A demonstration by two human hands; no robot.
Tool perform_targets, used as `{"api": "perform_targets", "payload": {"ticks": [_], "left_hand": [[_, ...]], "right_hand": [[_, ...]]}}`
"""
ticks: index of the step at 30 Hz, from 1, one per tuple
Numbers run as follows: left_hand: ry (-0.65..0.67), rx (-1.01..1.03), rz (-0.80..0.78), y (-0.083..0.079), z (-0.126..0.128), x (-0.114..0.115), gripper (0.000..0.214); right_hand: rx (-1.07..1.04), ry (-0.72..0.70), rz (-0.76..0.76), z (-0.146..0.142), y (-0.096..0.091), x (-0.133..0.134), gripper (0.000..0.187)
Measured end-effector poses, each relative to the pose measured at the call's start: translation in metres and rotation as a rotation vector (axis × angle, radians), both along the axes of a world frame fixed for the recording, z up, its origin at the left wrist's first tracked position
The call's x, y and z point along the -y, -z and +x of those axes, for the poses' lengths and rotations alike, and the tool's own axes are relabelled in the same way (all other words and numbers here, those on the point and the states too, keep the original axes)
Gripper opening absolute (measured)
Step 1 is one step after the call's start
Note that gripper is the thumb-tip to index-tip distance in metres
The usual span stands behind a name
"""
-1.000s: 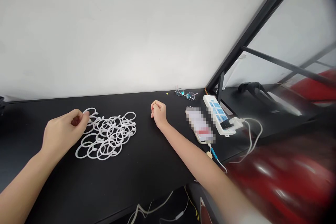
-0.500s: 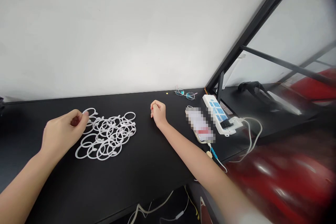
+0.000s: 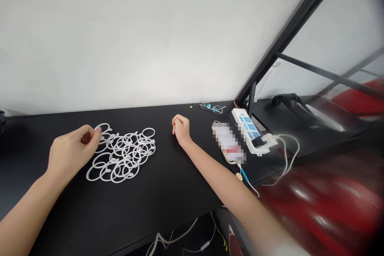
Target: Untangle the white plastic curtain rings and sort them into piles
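A person's left hand [image 3: 73, 151] is curled with thumb and fingertips pressed together at the far left edge of a pile of white rings [image 3: 123, 154]. The fingertips touch the outermost loop there, though whether a ring is actually pinched between them cannot be told. The rings lie tangled and overlapping in a flat heap on a black table [image 3: 168, 192], just right of that hand and left of centre.

The right hand [image 3: 181, 128] rests on the table well apart from the pile, closed in a loose fist with nothing visible inside it. Bare tabletop lies between it and the rings, and its forearm runs back toward the table's near right edge.

Beyond the right hand, a pair of glasses [image 3: 213, 107] sits against the white wall [image 3: 150, 28], with a small yellow speck [image 3: 191, 107] just to their left. A blurred-out flat device [image 3: 229, 144] lies to the right of the fist, a cable plugged into its near end. Just beside it is a white power strip [image 3: 250, 130] with blue sockets, one holding a black plug, and white cords [image 3: 288, 156] loop off its near end. A black metal frame [image 3: 285, 36] rises at a slant from behind the strip. A red blur [image 3: 324, 204] fills the lower right corner, and more wires [image 3: 180, 236] hang below the table's front edge.
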State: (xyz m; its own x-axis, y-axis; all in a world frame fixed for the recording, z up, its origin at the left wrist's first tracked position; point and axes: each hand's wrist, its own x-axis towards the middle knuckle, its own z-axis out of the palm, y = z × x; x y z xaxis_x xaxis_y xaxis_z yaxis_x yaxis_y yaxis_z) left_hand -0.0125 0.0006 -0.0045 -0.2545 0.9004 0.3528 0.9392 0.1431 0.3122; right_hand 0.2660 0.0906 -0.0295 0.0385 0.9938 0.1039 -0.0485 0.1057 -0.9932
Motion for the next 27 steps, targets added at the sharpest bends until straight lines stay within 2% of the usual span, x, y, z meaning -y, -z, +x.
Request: {"api": "perform_targets", "payload": {"ticks": [27], "left_hand": [[-0.012,0.011,-0.023,-0.0032,0.0008,0.001,0.034]], "right_hand": [[0.005,-0.004,-0.009,0.0,-0.0012,0.001,0.023]]}}
